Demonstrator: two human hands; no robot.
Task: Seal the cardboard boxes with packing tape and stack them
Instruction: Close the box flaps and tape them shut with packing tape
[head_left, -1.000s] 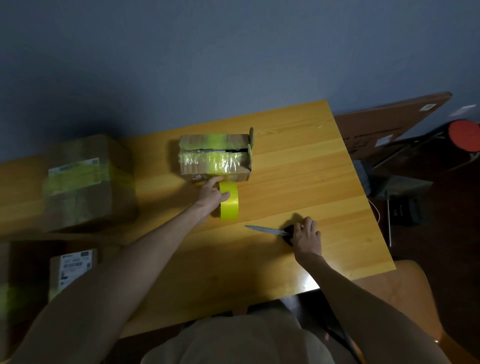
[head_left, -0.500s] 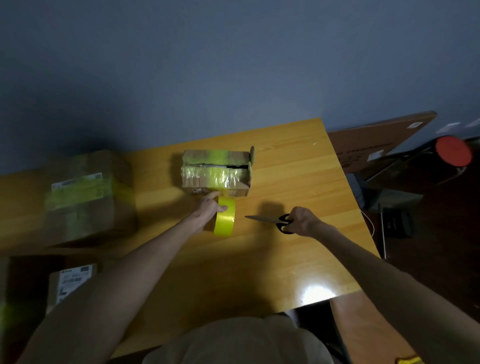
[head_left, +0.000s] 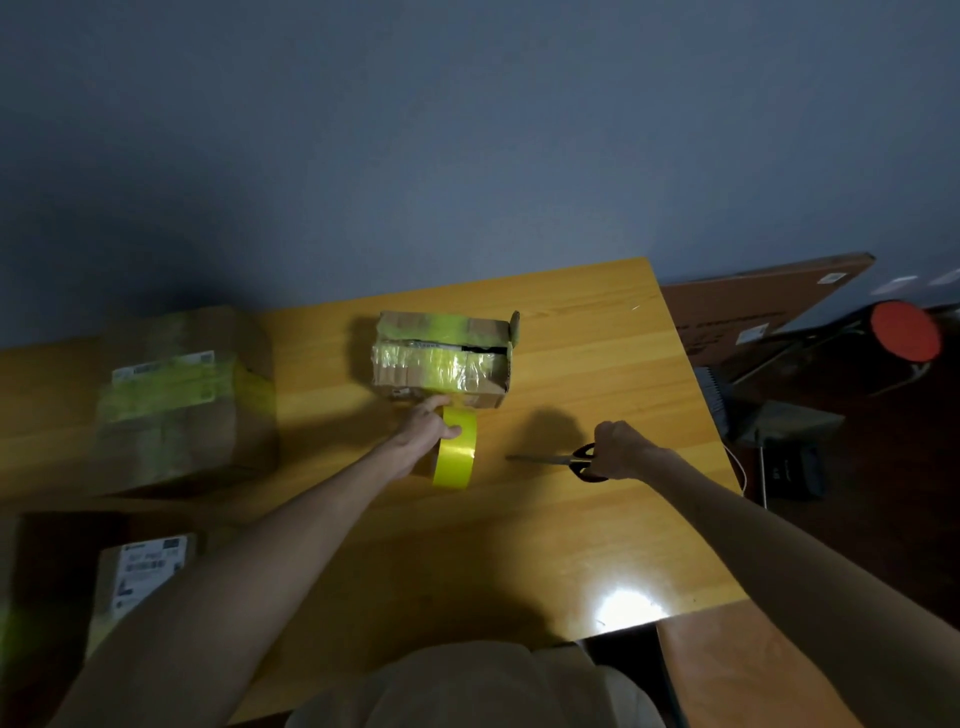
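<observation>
**Sealing step, head view.** The wooden surface (head_left: 597, 519) is carrying a large box (head_left: 182, 400) at the left, banded in yellow-green tape. It is also carrying a smaller box (head_left: 441, 364) near the far middle. The smaller box is wearing tape across its top and front, while a dark gap is showing along its top seam and a flap is standing up at its right end. A labelled box (head_left: 145, 571) is sitting in shadow at the lower left.

The left hand (head_left: 426, 423) is curling round the yellow tape roll (head_left: 456, 447). The roll is standing on edge just in front of the smaller box, and the fingertips are touching that box's lower front face. Whether a strip is running from roll to box cannot be told.

The right hand (head_left: 621, 449) is gripping the black handles of the scissors (head_left: 561, 459), to the right of the roll. The blades are lying with their long axis left to right, tip pointing at the roll and apart from it. A cut is probably coming, so the right hand would be carrying the blades leftward, to between roll and box.
</observation>
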